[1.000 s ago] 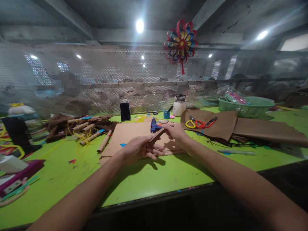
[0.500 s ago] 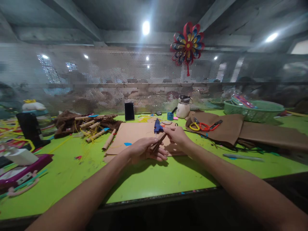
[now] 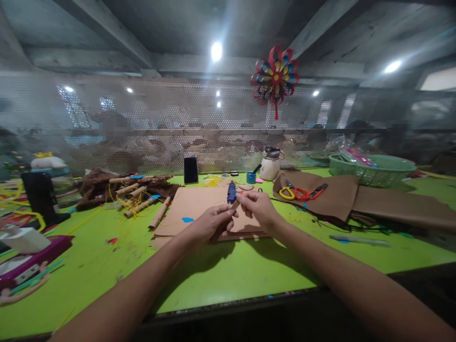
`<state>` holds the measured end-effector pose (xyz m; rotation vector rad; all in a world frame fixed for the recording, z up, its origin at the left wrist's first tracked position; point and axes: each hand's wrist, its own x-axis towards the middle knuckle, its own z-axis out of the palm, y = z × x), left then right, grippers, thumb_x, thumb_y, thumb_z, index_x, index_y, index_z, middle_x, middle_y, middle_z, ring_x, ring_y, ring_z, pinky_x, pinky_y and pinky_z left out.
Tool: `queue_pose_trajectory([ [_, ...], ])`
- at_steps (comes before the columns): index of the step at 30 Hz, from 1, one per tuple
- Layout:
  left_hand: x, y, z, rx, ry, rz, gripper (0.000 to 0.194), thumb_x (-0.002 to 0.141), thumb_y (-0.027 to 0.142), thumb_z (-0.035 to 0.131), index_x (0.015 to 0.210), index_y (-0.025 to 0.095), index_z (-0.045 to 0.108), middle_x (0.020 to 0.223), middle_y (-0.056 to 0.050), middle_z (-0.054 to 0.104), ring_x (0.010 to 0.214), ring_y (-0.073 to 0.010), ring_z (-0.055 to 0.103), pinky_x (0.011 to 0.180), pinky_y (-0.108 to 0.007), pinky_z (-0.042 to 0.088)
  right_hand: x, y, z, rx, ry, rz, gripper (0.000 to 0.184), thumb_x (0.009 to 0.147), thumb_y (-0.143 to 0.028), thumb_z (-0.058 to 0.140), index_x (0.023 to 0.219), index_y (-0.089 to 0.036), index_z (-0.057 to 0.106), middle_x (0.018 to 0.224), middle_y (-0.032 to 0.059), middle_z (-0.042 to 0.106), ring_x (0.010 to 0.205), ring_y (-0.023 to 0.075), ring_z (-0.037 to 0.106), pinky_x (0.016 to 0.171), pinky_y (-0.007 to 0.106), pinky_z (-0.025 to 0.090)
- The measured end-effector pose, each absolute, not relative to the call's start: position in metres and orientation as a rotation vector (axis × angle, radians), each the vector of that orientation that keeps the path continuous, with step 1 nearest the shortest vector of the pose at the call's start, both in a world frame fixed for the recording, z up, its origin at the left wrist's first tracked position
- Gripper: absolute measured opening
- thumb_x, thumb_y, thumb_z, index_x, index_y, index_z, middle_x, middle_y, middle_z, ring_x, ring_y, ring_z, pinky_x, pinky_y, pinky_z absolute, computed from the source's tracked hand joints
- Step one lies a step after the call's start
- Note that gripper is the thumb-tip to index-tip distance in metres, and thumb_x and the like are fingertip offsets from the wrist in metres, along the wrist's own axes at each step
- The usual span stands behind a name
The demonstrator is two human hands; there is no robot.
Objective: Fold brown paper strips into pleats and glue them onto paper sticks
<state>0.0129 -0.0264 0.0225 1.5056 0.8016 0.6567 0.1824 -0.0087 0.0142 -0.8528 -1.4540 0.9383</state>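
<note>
My left hand (image 3: 210,223) and my right hand (image 3: 257,206) meet over a stack of brown cardboard sheets (image 3: 192,204) on the green table (image 3: 228,270). Both pinch a narrow folded strip of brown paper (image 3: 233,207), the left at its lower end, the right at its upper end. The strip is tilted, and most of it is hidden by my fingers. A blue glue gun (image 3: 231,191) stands just behind my hands on the cardboard.
Rolled paper tubes and yellow strings (image 3: 138,197) lie to the left. A phone (image 3: 191,169) leans at the back. Scissors (image 3: 301,192) rest on brown paper sheets (image 3: 356,199) at right, near a green basket (image 3: 370,168). A white jar (image 3: 270,165) stands behind.
My hands have drawn closer together and lifted slightly. The strip now stands steeper and is more covered by my fingers.
</note>
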Motion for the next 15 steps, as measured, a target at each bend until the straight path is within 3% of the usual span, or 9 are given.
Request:
queue_pose_trajectory([
  [6,0.011,-0.034,0.031,1.674,0.746,0.710,0.023,0.084,0.040,0.047,0.091,0.018,0.050,0.058,0.005,0.049,0.039,-0.0030,0.035,0.035,-0.016,0.019,0.216,0.020,0.021,-0.880,-1.181,0.842,0.036,0.063,-0.048,0.065,0.059,-0.014,0.055,0.044,-0.0046,0.042,0.037,0.0049,0.032,0.036,0.020,0.023],
  [15,0.015,-0.038,0.033,1.749,0.646,0.785,0.024,0.084,0.036,0.048,0.092,0.014,0.052,0.077,-0.008,0.066,0.066,-0.0140,0.060,0.060,-0.026,0.043,0.250,0.050,0.012,-1.127,-1.315,0.296,0.040,0.070,-0.050,0.054,0.058,-0.012,0.059,0.045,-0.0016,0.048,0.040,0.0078,0.038,0.040,0.020,0.028],
])
